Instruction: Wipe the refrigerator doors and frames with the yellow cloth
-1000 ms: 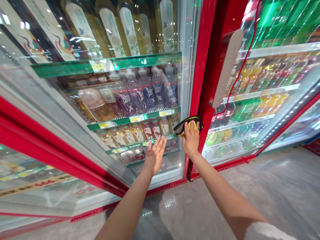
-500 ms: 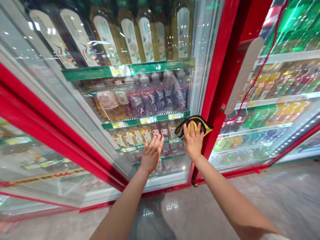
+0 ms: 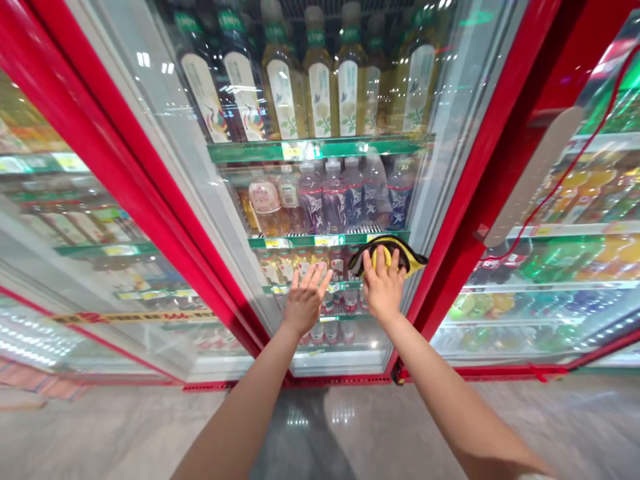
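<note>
A yellow and dark grey cloth (image 3: 413, 261) lies against the glass door (image 3: 320, 365) of a drinks cooler, low on its right side. My right hand (image 3: 384, 285) presses on the cloth with fingers spread over it. To the left of it, my left hand (image 3: 306, 300) is raised at the glass, fingers apart and nothing in it. Behind the glass, rows of bottles stand on shelves with green edges (image 3: 325, 148). Part of the cloth is hidden under my right hand.
Red frames (image 3: 470, 193) border the cooler door. A pale handle (image 3: 535, 177) and a hanging red cord (image 3: 575, 179) are at the right. More coolers stand on both sides. The grey floor (image 3: 320, 433) is below.
The view has turned left, so the cooler and its bottles appear further right and more upright. My right hand and the cloth have moved left relative to the door frame.
</note>
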A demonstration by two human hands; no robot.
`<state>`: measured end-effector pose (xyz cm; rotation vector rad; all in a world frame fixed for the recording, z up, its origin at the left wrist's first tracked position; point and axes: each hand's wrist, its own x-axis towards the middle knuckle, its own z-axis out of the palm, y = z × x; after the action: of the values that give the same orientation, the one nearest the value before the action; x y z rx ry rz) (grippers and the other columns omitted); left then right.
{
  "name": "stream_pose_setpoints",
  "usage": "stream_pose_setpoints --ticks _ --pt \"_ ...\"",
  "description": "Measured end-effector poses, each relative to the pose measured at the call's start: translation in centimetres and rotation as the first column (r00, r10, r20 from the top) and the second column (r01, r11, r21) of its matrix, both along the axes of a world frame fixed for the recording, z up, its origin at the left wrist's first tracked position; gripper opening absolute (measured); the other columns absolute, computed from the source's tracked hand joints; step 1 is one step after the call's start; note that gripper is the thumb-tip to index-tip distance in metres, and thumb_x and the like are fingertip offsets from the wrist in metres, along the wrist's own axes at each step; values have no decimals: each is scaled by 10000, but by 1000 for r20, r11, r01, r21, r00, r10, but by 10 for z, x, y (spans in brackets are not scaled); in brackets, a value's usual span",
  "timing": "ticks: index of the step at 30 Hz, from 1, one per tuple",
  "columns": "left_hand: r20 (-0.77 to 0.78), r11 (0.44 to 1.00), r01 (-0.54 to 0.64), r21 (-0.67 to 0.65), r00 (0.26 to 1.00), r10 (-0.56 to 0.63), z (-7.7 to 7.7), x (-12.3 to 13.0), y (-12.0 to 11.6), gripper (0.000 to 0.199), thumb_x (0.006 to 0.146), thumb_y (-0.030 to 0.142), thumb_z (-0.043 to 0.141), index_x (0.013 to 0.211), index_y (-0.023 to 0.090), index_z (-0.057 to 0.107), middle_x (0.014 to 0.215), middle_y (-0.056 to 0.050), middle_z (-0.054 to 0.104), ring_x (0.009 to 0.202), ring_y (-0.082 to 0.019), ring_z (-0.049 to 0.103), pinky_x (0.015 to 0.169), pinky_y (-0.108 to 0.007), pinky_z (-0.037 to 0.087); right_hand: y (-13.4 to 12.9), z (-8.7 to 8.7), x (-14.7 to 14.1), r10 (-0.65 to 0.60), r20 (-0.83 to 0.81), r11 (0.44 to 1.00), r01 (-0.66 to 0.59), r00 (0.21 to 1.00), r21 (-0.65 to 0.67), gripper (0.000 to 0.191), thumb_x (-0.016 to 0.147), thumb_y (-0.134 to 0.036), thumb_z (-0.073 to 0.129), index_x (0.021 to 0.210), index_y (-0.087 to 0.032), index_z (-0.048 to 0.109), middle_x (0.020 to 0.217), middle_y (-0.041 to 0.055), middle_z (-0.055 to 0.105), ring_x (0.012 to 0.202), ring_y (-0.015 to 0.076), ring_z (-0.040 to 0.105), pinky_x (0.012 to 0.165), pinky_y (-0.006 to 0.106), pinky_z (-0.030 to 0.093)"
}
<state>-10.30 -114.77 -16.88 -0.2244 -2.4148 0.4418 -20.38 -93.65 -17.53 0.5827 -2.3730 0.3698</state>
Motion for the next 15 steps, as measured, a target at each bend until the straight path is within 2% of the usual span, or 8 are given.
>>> stream_pose_setpoints --ticks 1,3,6,8,11,13,15 --pt "14 1000 -12 13 1000 12 1 2 -2 769 906 128 510 1616 192 222 1648 -134 338 1548 -278 270 1279 -540 130 -11 1 4 29 -1 1000 -29 1000 9 704 953 -274 519 1603 -346 259 1692 91 226 1549 409 144 1113 636 300" --pt "55 999 -31 42 998 29 0 7 -4 776 900 130 507 1616 173 211 1661 -141 301 1556 -289 244 1274 -553 142 -18 -8 11 149 -1 986 -149 989 79 690 965 -236 489 1597 -384 252 1682 44 268 1555 356 161 1142 601 274" --pt "96 994 -66 91 994 57 -1 19 -10 769 891 111 498 1611 193 240 1667 -134 281 1556 -297 241 1266 -561 167 3 -34 13 331 20 921 -328 943 208 677 982 -164 432 1580 -434 263 1645 -26 357 1544 254 230 1177 530 253" --pt "113 987 -99 128 990 85 3 28 -16 784 871 91 502 1607 218 261 1670 -123 271 1555 -298 244 1261 -566 179 20 -38 11 323 36 921 -323 946 219 678 983 -140 420 1572 -445 279 1632 -38 383 1540 238 243 1182 527 251" --pt "141 969 -168 179 979 144 16 37 -26 816 833 96 534 1600 226 290 1684 -124 203 1554 -324 240 1246 -598 184 15 -14 11 185 32 974 -188 982 126 655 986 -164 441 1577 -410 302 1662 11 327 1555 312 179 1168 599 246" --pt "158 961 -203 188 972 175 24 41 -32 807 823 108 545 1590 218 322 1690 -134 159 1554 -345 234 1236 -620 185 -11 9 18 134 18 989 -135 991 59 651 993 -181 443 1594 -371 278 1695 50 235 1559 365 122 1150 646 243" --pt "176 959 -217 182 967 186 29 44 -37 803 817 107 543 1585 214 335 1692 -136 139 1557 -351 221 1231 -627 185 -41 22 30 158 8 987 -158 987 42 656 1004 -171 413 1612 -339 229 1709 72 176 1561 380 79 1141 662 240"
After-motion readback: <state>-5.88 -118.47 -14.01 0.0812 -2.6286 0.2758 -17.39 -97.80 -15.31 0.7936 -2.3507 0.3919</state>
